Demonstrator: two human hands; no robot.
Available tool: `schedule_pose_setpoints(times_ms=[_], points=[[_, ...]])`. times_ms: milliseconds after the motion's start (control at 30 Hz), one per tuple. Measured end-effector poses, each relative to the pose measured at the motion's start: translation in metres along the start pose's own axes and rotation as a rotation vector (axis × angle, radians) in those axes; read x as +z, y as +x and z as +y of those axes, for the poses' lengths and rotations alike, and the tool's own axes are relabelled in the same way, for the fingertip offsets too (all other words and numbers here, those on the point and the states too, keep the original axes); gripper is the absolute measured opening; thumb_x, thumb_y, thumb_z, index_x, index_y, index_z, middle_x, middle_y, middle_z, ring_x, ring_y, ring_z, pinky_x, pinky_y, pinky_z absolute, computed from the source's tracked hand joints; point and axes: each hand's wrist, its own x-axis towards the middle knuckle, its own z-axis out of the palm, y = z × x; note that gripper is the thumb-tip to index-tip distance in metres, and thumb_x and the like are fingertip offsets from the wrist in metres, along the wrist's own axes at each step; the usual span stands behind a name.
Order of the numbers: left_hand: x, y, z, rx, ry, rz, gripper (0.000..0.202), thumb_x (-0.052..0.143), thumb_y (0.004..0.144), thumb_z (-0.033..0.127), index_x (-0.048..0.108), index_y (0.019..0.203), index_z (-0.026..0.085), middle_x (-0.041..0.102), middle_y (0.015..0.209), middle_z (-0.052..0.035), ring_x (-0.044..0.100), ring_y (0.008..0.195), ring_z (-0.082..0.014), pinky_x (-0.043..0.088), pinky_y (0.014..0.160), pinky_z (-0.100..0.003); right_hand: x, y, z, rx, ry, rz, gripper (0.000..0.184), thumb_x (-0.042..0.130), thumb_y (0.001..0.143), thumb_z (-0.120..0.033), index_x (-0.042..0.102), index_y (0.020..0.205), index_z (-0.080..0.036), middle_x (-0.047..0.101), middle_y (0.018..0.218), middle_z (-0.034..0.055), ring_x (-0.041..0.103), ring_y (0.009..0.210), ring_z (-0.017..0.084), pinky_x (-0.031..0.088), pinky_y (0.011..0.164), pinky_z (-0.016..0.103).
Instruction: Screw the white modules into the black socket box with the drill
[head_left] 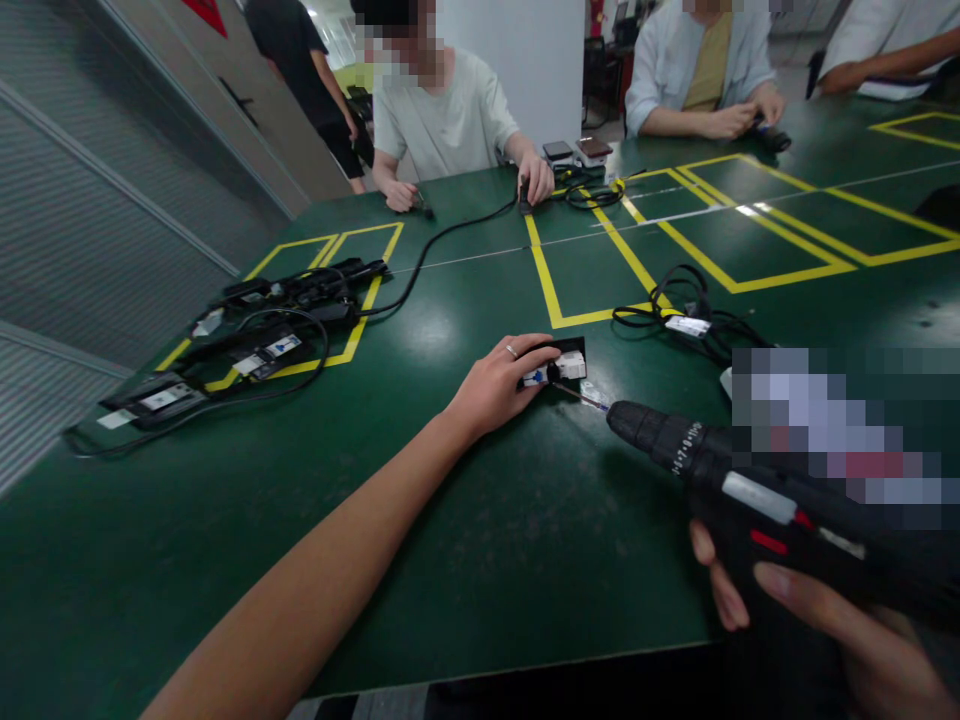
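Observation:
My left hand (501, 382), a ring on one finger, lies on the green table with its fingers closed over a small black box with white labels (573, 364). The fingers hide part of the box. In my right hand (821, 605) is a black cordless drill (664, 438), gripped by the handle at the lower right. Its long thin bit (581, 397) points left, with the tip at the near side of the box by my left fingers. I cannot tell whether the tip sits in a screw.
Black adapters with cables (289, 300) lie in a taped area on the left. A coiled cable with a white label (688, 326) lies beyond the drill. Yellow tape (555, 300) marks the green tabletop (450, 560). Across it, a person (454, 120) handles a black piece; others sit further right.

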Motion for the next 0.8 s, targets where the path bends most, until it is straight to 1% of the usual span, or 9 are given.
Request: schedule_pose_setpoints(times_ms=[133, 233, 300, 400, 467, 633, 800], points=[[0.0, 0.0, 0.0, -0.008, 0.004, -0.009, 0.038, 0.053, 0.087, 0.017, 0.051, 0.124, 0.025, 0.049, 0.132, -0.0054, 0.048, 0.119, -0.021, 0.047, 0.099, -0.042, 0.0, 0.0, 0.0, -0.031, -0.003, 0.022, 0.02, 0.05, 0.085, -0.033, 0.069, 0.088, -0.032, 0.07, 0.067, 0.0008, 0.066, 0.063, 0.026, 0.054, 0.068, 0.037], [0.0, 0.0, 0.0, -0.007, 0.008, -0.015, 0.038, 0.053, 0.087, 0.017, 0.051, 0.124, 0.025, 0.049, 0.132, -0.0047, 0.048, 0.118, -0.0203, 0.046, 0.1, -0.041, 0.002, 0.001, -0.002, -0.029, 0.006, 0.04, 0.019, 0.051, 0.084, -0.034, 0.069, 0.089, -0.033, 0.07, 0.069, 0.0002, 0.065, 0.06, 0.025, 0.054, 0.067, 0.037], [0.0, 0.0, 0.0, -0.01, 0.008, -0.017, 0.037, 0.054, 0.087, 0.018, 0.051, 0.124, 0.025, 0.048, 0.133, -0.0043, 0.047, 0.118, -0.0201, 0.046, 0.1, -0.041, 0.004, 0.003, -0.005, -0.038, 0.011, 0.068, 0.018, 0.054, 0.081, -0.039, 0.069, 0.086, -0.032, 0.07, 0.066, 0.0014, 0.065, 0.058, 0.026, 0.055, 0.065, 0.04], [0.001, 0.0, -0.001, -0.015, 0.005, -0.014, 0.037, 0.054, 0.087, 0.018, 0.051, 0.124, 0.025, 0.048, 0.133, -0.0042, 0.047, 0.119, -0.0206, 0.046, 0.1, -0.041, 0.011, 0.009, -0.011, -0.072, 0.027, 0.159, 0.021, 0.061, 0.072, -0.048, 0.07, 0.077, -0.029, 0.065, 0.056, 0.0022, 0.062, 0.051, 0.027, 0.057, 0.056, 0.042], [0.001, 0.0, -0.001, -0.012, 0.0, -0.009, 0.037, 0.053, 0.087, 0.018, 0.051, 0.124, 0.025, 0.049, 0.132, -0.0046, 0.047, 0.119, -0.021, 0.046, 0.1, -0.042, 0.016, 0.014, -0.016, -0.085, 0.036, 0.194, 0.024, 0.064, 0.067, -0.051, 0.069, 0.074, -0.028, 0.062, 0.051, 0.0016, 0.06, 0.048, 0.027, 0.057, 0.053, 0.043], [0.0, 0.0, 0.0, 0.0, -0.014, -0.011, 0.037, 0.053, 0.087, 0.019, 0.051, 0.124, 0.025, 0.049, 0.132, -0.0062, 0.048, 0.118, -0.0219, 0.047, 0.099, -0.044, 0.027, 0.02, -0.023, -0.085, 0.039, 0.204, 0.029, 0.063, 0.064, -0.055, 0.068, 0.072, -0.028, 0.059, 0.048, 0.0012, 0.06, 0.047, 0.027, 0.056, 0.051, 0.042], [0.0, 0.0, 0.0, -0.002, -0.015, -0.005, 0.038, 0.054, 0.087, 0.019, 0.051, 0.124, 0.025, 0.049, 0.132, -0.006, 0.048, 0.118, -0.0217, 0.047, 0.099, -0.045, 0.028, 0.019, -0.026, -0.076, 0.032, 0.207, 0.03, 0.063, 0.065, -0.056, 0.068, 0.073, -0.027, 0.058, 0.048, 0.0012, 0.06, 0.048, 0.027, 0.056, 0.051, 0.042]])
